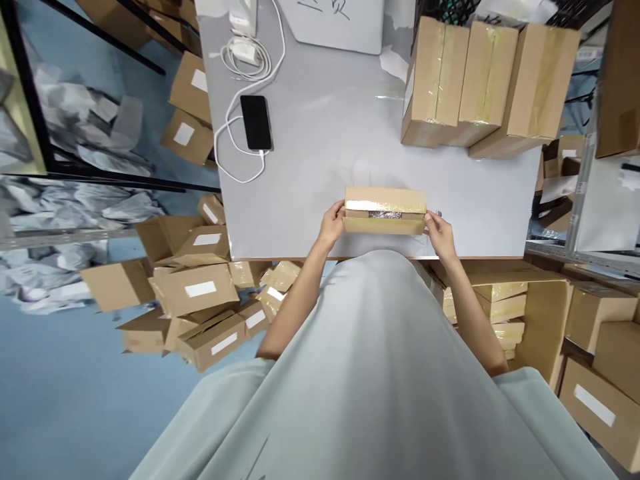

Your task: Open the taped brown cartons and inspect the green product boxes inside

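Gripping one end each, left hand (333, 224) and right hand (441, 235) hold the box (385, 198) between them, its length parallel to the near edge of the table (300, 167).

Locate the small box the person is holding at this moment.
In the head view, the small box is right of centre, held between the left hand and the right hand, close to the near edge of the table.

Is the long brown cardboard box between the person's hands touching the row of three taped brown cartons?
Apart. The head view shows a strip of grey tabletop between the long brown cardboard box and the three taped brown cartons.
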Tool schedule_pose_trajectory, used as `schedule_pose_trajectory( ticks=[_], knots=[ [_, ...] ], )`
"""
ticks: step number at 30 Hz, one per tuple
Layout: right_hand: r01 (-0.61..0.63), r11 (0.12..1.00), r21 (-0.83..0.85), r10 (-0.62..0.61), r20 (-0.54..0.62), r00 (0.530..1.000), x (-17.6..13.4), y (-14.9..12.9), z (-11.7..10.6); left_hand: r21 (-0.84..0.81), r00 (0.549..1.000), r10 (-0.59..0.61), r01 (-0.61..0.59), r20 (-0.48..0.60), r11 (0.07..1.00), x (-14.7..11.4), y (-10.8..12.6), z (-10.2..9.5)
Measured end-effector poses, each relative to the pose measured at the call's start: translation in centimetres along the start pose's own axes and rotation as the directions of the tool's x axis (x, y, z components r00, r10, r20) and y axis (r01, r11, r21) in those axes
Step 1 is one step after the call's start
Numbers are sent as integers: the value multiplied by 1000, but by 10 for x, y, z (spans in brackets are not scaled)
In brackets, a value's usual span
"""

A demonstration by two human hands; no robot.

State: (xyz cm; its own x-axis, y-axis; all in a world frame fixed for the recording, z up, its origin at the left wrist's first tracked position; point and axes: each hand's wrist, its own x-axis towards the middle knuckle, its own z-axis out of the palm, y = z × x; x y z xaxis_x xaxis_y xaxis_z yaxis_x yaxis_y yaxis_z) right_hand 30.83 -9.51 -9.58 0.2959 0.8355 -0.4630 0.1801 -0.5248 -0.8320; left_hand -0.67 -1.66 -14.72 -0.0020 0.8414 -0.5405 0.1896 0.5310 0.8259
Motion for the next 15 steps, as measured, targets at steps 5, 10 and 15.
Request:
schedule_pose_trajectory(
  ticks=[5, 10, 15],
  knots=[
    [-7, 1000, 1, 7, 2, 1000, 15, -3, -15, 38, 997, -75, 73, 36, 997, -20, 0, -21],
    [169, 934, -316, -145, 97, 985, 36, -18, -26, 23, 976, -212, 211, 57, 977, -42, 3, -32],
    [351, 752, -558, -232, 274, 933, 46, -37, -29, -71, 945, -286, 300, 157, 951, -52, 3, -40]
  ],
)
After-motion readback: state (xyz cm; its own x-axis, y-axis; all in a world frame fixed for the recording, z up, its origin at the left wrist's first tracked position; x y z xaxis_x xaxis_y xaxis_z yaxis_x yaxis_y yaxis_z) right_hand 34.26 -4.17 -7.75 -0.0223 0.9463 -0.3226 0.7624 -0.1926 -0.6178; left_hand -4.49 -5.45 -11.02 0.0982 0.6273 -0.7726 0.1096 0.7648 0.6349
